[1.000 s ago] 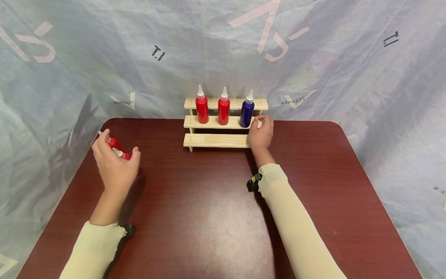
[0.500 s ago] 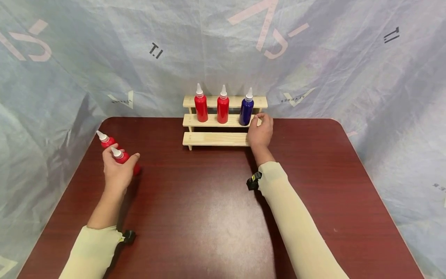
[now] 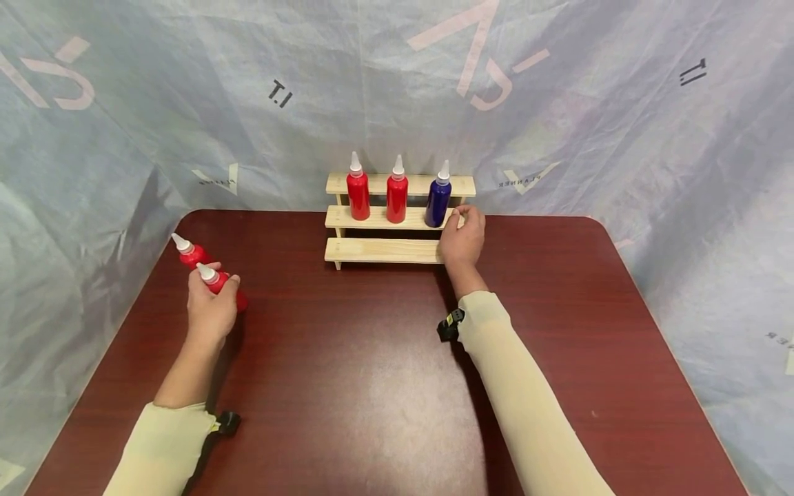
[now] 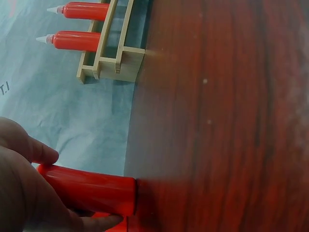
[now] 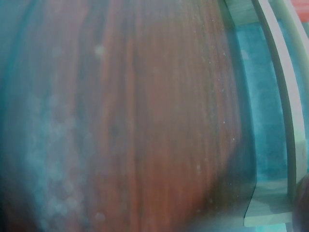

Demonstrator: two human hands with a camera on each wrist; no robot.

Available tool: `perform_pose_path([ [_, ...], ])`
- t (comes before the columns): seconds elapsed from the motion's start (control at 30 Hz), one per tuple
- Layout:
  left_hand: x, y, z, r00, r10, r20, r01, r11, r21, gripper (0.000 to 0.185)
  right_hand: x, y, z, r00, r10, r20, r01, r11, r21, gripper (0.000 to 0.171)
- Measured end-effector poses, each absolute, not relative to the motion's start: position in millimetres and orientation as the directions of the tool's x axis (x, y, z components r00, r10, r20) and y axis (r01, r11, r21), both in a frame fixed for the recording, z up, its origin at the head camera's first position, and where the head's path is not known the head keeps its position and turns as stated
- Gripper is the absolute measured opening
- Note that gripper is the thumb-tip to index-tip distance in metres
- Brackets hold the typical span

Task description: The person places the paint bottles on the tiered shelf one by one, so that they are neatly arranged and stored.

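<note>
**A:** While I'm scanning from the left, I'm seeing the left hand [image 3: 212,313] at about nine o'clock on the table [image 3: 372,372], fingers wrapping around a red bottle [image 3: 218,284] that is standing upright. A second red bottle [image 3: 188,252] is standing just behind it, toward ten o'clock.

**B:** And what are you advising for the grip?

**A:** I'm judging that the hand is holding low on the body, so I'm suggesting it lift straight up, keeping the nozzle vertical and staying off the neighbour. At twelve o'clock the wooden rack [image 3: 384,249] is carrying two red bottles [image 3: 358,191] and a blue bottle [image 3: 438,200] on its middle step.

**B:** The right side?

**A:** The right hand [image 3: 464,238] is curling around the rack's right end, just beside the blue bottle, and I'm reading that as steadying. The right wrist view is too blurred to confirm the fingers. I'm advising it hold firm.
</note>
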State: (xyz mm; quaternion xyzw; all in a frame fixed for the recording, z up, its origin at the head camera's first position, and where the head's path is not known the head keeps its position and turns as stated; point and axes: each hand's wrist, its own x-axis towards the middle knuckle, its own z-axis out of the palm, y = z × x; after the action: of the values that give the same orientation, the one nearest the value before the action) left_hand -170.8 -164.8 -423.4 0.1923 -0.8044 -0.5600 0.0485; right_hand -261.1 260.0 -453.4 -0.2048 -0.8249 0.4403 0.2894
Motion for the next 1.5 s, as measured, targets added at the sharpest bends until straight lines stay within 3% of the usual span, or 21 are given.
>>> perform_pose_path([
  [0.13,-170,-164,-422,-0.947,-0.306,-0.094,-0.215,0.392,0.895,0.05,-261,260,-455,-0.745,0.599,0.293,0.095,0.529,-0.843,0.025],
  [0.43,-169,-148,-413,-0.997,-0.071,-0.04,-0.072,0.525,0.848,0.058,-260,262,-453,-0.745,0.603,0.285,0.096,0.521,-0.848,0.026],
  [0.73,-179,-125,-405,-0.99,0.109,-0.09,-0.06,0.254,0.965,0.049,-259,263,-452,-0.736,0.61,0.293,0.093,0.52,-0.849,0.026],
  [1.03,-183,-111,-402,-0.983,0.152,-0.101,-0.057,0.266,0.962,0.053,-263,257,-457,-0.758,0.596,0.266,0.111,0.519,-0.847,0.026],
  [1.33,-187,-90,-394,-0.972,0.177,-0.155,-0.121,0.187,0.975,0.041,-264,258,-455,-0.741,0.602,0.297,0.092,0.529,-0.843,0.025],
  [1.5,-192,-77,-392,-0.964,0.23,-0.133,-0.098,0.159,0.982,0.047,-263,260,-454,-0.736,0.603,0.308,0.084,0.533,-0.842,0.025],
])
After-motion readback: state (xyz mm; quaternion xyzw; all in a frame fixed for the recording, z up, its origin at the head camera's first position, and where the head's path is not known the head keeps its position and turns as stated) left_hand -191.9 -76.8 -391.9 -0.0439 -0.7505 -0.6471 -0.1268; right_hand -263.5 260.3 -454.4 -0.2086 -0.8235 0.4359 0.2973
